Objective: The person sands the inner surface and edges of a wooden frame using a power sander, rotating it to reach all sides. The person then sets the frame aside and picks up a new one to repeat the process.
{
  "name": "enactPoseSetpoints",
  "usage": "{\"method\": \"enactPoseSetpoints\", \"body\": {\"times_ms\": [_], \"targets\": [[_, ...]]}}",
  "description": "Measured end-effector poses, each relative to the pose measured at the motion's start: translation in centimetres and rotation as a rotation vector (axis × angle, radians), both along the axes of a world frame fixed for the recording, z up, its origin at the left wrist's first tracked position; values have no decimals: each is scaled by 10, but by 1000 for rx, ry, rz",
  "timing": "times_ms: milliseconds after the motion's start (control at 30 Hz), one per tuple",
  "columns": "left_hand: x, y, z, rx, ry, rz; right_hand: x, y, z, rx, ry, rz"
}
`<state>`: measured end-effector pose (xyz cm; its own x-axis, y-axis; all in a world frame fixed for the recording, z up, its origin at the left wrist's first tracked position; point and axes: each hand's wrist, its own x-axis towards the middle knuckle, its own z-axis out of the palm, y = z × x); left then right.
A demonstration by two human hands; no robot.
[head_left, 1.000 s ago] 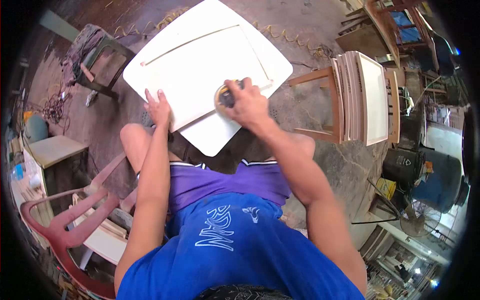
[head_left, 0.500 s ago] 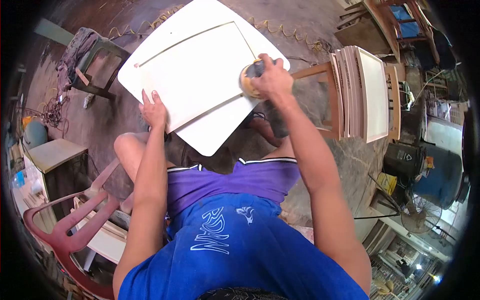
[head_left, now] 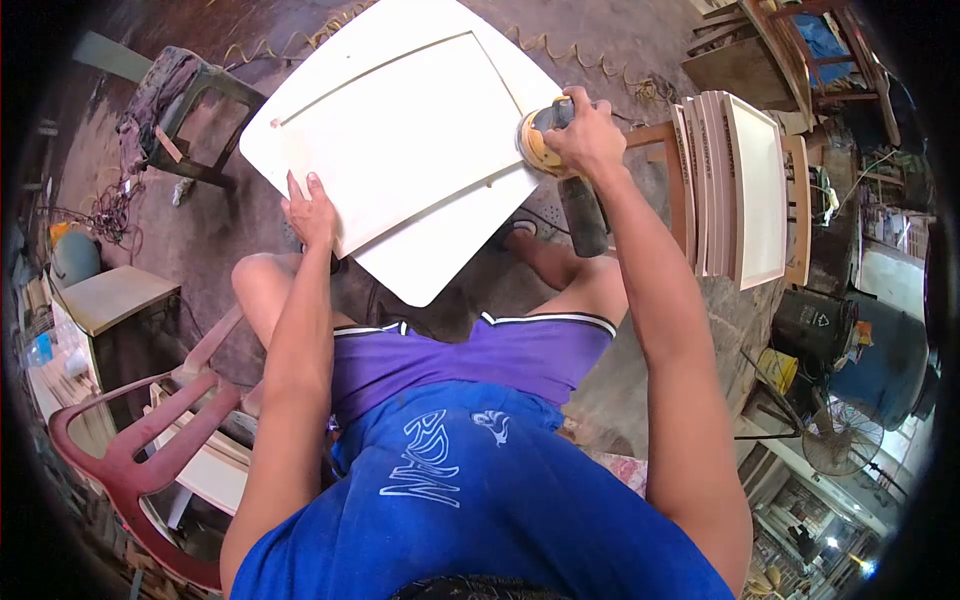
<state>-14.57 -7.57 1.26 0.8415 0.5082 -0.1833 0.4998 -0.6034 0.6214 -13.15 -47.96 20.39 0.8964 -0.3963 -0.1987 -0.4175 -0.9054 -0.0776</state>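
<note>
My right hand (head_left: pixel 590 135) is wrapped round a yellow and black orbital sander (head_left: pixel 543 140), which has a long dark dust canister (head_left: pixel 582 222) hanging toward me. The sander sits at the right edge of a white rectangular panel (head_left: pixel 400 140) with a thin raised border. Under that panel, turned at an angle, lies a white board (head_left: pixel 415 280) with rounded corners. My left hand (head_left: pixel 312 218) rests on the panel's near left corner, fingers stretched out and apart. Whether its thumb curls over the edge is hard to make out.
To the right, a stack of similar panels (head_left: pixel 755 190) stands on edge on a wooden support. A stool with a cloth (head_left: pixel 190 120) is at the left, a red plastic chair (head_left: pixel 150 440) near left. A coiled yellow hose (head_left: pixel 570 52) runs behind the board. A fan (head_left: pixel 842 437) stands right.
My right hand has moved right with the sander, from on the panel to its right edge, and the dust canister shows more fully. My left hand stays at the panel's left corner.
</note>
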Motion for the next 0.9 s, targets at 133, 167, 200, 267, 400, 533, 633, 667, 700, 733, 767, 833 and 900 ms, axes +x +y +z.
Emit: {"method": "enactPoseSetpoints", "body": {"times_ms": [133,167,200,267,400,533,633,667,700,733,767,833,900], "targets": [[1,-1,1,-14,-15,3,8,-5,3,-11,-12,-6],[1,-1,2,-12,-13,8,5,-2,4,-3,16,20],[1,-2,3,-11,-8,3,4,1,6,6,44,45],[0,0,1,-7,1,-3,6,-1,3,10,38,23],[3,3,-5,8,-34,-9,19,-14,6,-6,24,-35],[1,3,-10,3,-82,-12,6,-2,10,-18,83,36],[1,4,-11,12,-106,-24,12,-8,9,-2,71,-7],[3,4,-11,9,-113,-23,16,-11,10,6,58,-35],[2,4,-11,2,-94,-27,17,-12,10,4,52,-32],[2,6,-11,-4,-72,-29,18,-13,9,3,49,-24],[2,7,-12,-4,-72,-22,20,-13,8,1,49,-14],[0,5,-14,25,-121,-29,10,-6,8,-13,60,10],[0,5,-12,19,-107,-21,7,-8,5,-28,67,24]]}}
